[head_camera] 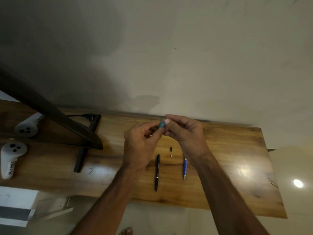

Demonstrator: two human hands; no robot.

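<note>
Our left hand (141, 146) and our right hand (184, 131) meet above the far edge of the desk (237, 167), and between them we pinch one small teal piece (161, 124). The left fingertips close on its near end, and the right thumb and forefinger close on its far end. It is held in the air, clear of the desk, and is too blurred for us to say what it is.

Two tiny bits lie on the wood beneath our hands, just apart from each other. One is a black bit (171, 148) and the other a pale bit (171, 155), nearer to us.

Two pens lie on either side of these bits, roughly parallel and well apart, with their tips pointing toward us. We count one black pen (157, 172) on the left and one blue pen (185, 167) on the right, its upper end hidden under our right wrist.

Further left stands one dark monitor (55, 116) on a black foot (81, 160), with a black cable (84, 115) behind it.

One white controller (9, 160) with three dark buttons lies at the left edge of the desk. A second shape like it (28, 128) shows above, and we cannot tell whether it is another controller or a reflection in the screen.
</note>
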